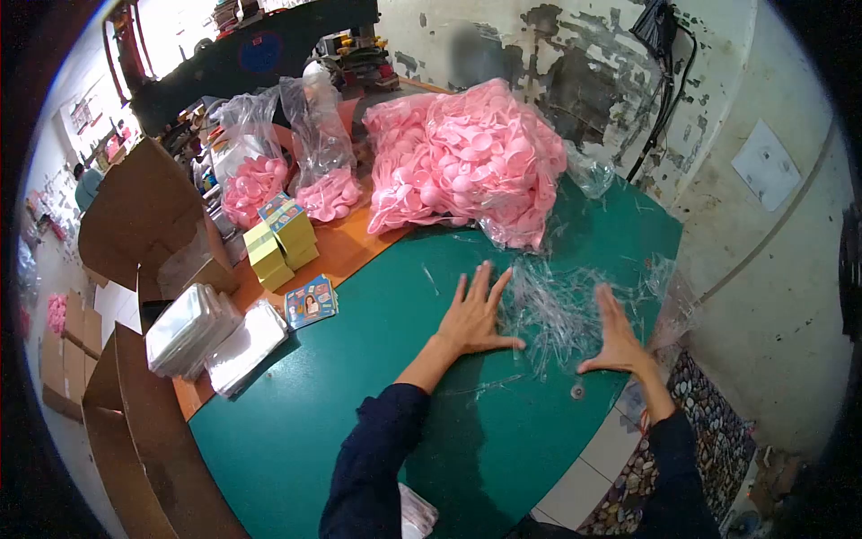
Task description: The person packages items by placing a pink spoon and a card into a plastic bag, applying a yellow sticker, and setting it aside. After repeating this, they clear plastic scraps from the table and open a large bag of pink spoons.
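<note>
A loose heap of thin, clear plastic strips (pixel 552 314) lies on the green tabletop (pixel 359 395). At its left edge is my left hand (pixel 474 314), palm down with the fingers spread. On the heap's right side, my right hand (pixel 615 337) has its fingers stretched out and the thumb apart. Neither hand grips anything; both touch or nearly touch the strips. Behind the heap stands a big clear bag full of pink spoon-like plastic pieces (pixel 467 153). A small round object (pixel 577 393) sits below my right hand.
To the left are stacked yellow card packs (pixel 278 242), picture cards (pixel 312 302) and piles of clear plastic sleeves (pixel 193 332). Smaller bags of pink pieces (pixel 328 193) stand behind them. Open cardboard boxes (pixel 148 211) flank the table; a peeling wall (pixel 575 54) rises behind.
</note>
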A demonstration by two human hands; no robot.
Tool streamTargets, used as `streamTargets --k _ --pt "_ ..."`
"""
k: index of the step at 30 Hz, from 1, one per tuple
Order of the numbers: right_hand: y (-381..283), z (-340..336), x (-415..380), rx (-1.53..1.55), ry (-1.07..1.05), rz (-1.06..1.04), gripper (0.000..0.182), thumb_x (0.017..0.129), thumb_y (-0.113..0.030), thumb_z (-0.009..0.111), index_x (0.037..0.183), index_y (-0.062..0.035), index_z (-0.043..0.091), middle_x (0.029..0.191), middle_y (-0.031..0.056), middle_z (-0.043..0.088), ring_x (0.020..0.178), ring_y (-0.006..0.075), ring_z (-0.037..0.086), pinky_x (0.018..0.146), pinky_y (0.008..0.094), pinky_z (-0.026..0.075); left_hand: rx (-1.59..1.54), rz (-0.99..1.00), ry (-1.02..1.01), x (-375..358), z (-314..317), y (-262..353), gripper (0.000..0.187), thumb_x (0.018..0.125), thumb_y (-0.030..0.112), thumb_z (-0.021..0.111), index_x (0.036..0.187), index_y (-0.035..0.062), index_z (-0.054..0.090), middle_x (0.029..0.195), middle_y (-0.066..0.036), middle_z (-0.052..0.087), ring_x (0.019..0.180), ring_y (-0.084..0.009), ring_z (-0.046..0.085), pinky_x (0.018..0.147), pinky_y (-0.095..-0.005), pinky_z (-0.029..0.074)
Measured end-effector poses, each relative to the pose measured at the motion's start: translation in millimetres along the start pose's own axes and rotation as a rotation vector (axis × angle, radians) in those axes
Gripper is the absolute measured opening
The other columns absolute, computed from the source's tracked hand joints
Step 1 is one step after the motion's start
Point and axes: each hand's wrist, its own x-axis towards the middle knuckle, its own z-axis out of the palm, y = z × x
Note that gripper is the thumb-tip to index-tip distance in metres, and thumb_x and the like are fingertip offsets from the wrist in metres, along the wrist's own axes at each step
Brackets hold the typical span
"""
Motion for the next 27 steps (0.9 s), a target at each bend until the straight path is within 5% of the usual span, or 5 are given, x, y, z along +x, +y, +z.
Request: streamTargets --k 10,14,19,24,27 --pt "-69.9 37.5 71.1 0.215 0.189 -0.185 0.069 0.079 -0.031 0.065 0.136 -0.0083 0.034 0.131 0.0182 0.043 0.116 0.036 0.045 0.095 0.0444 0.039 -0.682 -0.254 0.197 43.6 44.9 52.5 0.072 0.095 0.042 0.039 0.136 -0.0065 0.005 0.142 -0.026 0.0 0.128 -0.0442 0.024 0.108 -0.0452 0.022" --pt "-63.0 50.9 82.3 0.026 -0.051 0.091 0.032 0.085 -0.017 0.055 0.114 -0.0056 0.055 0.102 0.018 0.061 0.095 0.0334 0.059 0.083 0.0405 0.047 -0.687 -0.467 0.342 45.0 18.1 73.4 0.06 0.093 0.045 0.041 0.131 -0.0004 0.033 0.131 -0.031 0.029 0.116 -0.0472 0.038 0.103 -0.0481 0.029" --pt "-3.8 -22.7 60.9 0.408 0.434 -0.011 0.02 0.079 -0.001 0.051 0.096 -0.0007 0.063 0.09 0.0101 0.063 0.084 0.0191 0.06 0.074 0.03 0.047 -0.408 -0.341 0.122 22.8 -26.4 47.1 0.049 0.09 0.042 0.047 0.118 0.0022 0.046 0.113 -0.026 0.049 0.1 -0.0452 0.051 0.09 -0.0478 0.042" --pt "227.1 -46.5 31.2 0.02 0.938 0.35 0.024 0.09 -0.011 0.047 0.106 -0.0001 0.061 0.102 0.0155 0.063 0.091 0.0289 0.061 0.077 0.0362 0.046 -0.055 -0.177 -0.031 -63.1 -48.6 13.3 0.052 0.09 0.046 0.046 0.124 0.0066 0.045 0.126 -0.021 0.043 0.116 -0.0372 0.045 0.098 -0.0459 0.037" --pt "336.4 -12.0 -15.0 0.04 0.552 0.491 0.028 0.089 -0.014 0.046 0.11 -0.0007 0.058 0.097 0.0182 0.06 0.091 0.0308 0.059 0.078 0.0382 0.045 0.082 -0.031 0.054 -105.6 -24.9 -4.7 0.056 0.091 0.049 0.043 0.13 0.0094 0.041 0.138 -0.02 0.034 0.127 -0.0338 0.035 0.106 -0.0448 0.028"
